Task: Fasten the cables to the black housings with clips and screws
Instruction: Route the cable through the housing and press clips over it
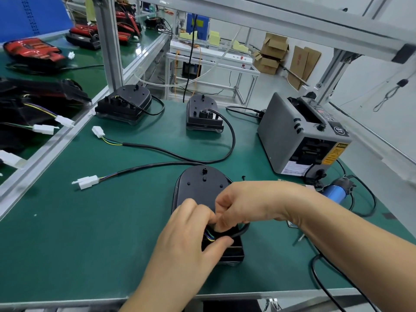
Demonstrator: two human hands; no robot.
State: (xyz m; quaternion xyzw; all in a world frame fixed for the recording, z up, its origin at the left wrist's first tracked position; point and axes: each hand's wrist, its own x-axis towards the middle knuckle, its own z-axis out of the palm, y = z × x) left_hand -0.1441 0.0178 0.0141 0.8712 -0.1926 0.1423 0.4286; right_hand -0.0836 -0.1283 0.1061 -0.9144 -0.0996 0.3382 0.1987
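Lying near the front edge of the green tabletop (90,233), the nearest black housing (198,188) is worked at its near end — its black cable (238,231) is pinched there by the left hand (186,235) and right hand (243,203), fingers closed on it. Two more housings (203,113) are set toward the far edge.

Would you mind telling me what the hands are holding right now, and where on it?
Both the left hand and right hand pinch the black cable where it enters the nearest housing.
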